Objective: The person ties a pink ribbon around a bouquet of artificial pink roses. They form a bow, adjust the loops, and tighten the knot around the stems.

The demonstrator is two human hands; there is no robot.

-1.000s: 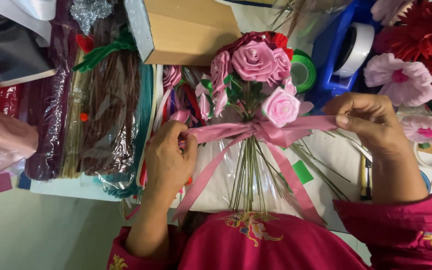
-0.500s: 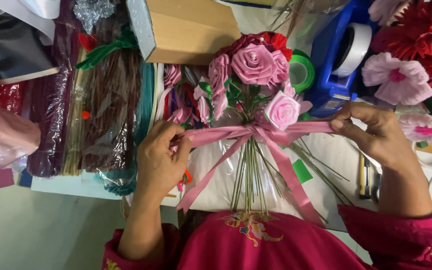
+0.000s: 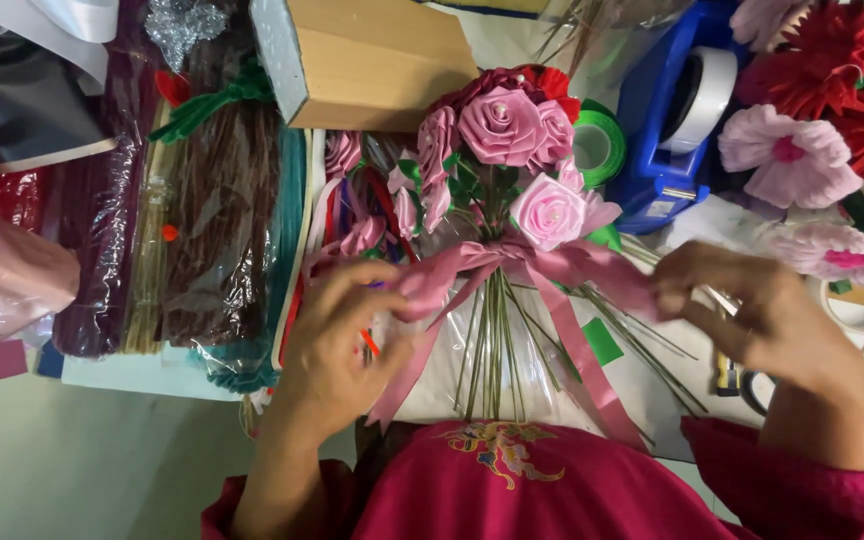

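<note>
A bouquet of pink and red ribbon roses (image 3: 512, 140) on thin green wire stems (image 3: 492, 350) lies on the table in front of me. A pink satin ribbon (image 3: 512, 262) is tied in a bow around the stems, its tails hanging toward me. My left hand (image 3: 337, 345) pinches the bow's left loop. My right hand (image 3: 742, 310) grips the right loop. Both loops look softer and wider than a taut band.
A cardboard box (image 3: 372, 55) sits behind the bouquet. Bundles of wrapped stems and wires (image 3: 212, 220) lie at the left. A blue tape dispenser (image 3: 677, 120), a green tape roll (image 3: 602, 145) and paper flowers (image 3: 812, 150) crowd the right. Scissors (image 3: 737, 380) lie under my right wrist.
The ribbon was pulled tight and straight between my hands. Now both hands have come lower and inward, and the ribbon is slack, shaped into two bow loops.
</note>
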